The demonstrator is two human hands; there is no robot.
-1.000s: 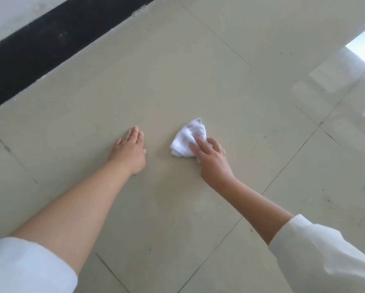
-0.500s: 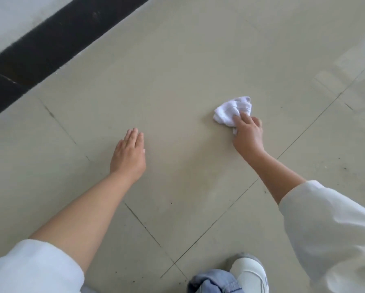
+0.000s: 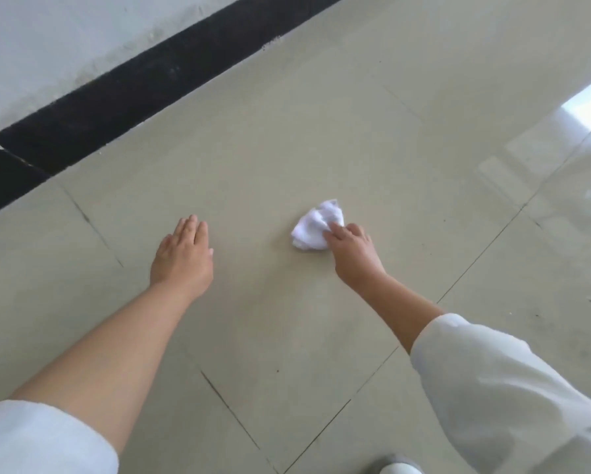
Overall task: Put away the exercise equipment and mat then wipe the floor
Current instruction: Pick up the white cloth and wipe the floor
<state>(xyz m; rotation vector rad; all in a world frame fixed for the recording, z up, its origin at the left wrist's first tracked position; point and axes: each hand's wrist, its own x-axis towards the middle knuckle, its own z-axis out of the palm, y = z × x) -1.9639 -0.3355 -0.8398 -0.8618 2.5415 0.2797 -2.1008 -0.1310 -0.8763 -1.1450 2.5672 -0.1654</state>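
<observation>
Fingers (image 3: 335, 230) of the right hand (image 3: 354, 256) are curling over the near edge of the crumpled white cloth (image 3: 316, 227), pinching and pressing it down against the floor (image 3: 287, 138). The cloth is lying bunched, not spread, just ahead of the knuckles. Fingers of the left hand (image 3: 183, 256) are lying straight and together, palm flat on the tile, gripping nothing; it is bracing the body, well apart from the cloth.

Step in hand, as judged: wiping the floor. No mat or exercise equipment is showing here, so that part is probably done.

Notes on doing it well: the bunched wad is touching only a small patch, so flattening it under the palm would cover more tile per stroke. Overlapping passes should be working from the black skirting (image 3: 123, 97) side toward the body, crossing the grout lines (image 3: 232, 410). Small dark specks (image 3: 278, 371) are sitting nearer the body and need a pass. A shoe tip (image 3: 398, 468) is showing at the bottom edge; stepping on wiped tile risks fresh marks.
</observation>
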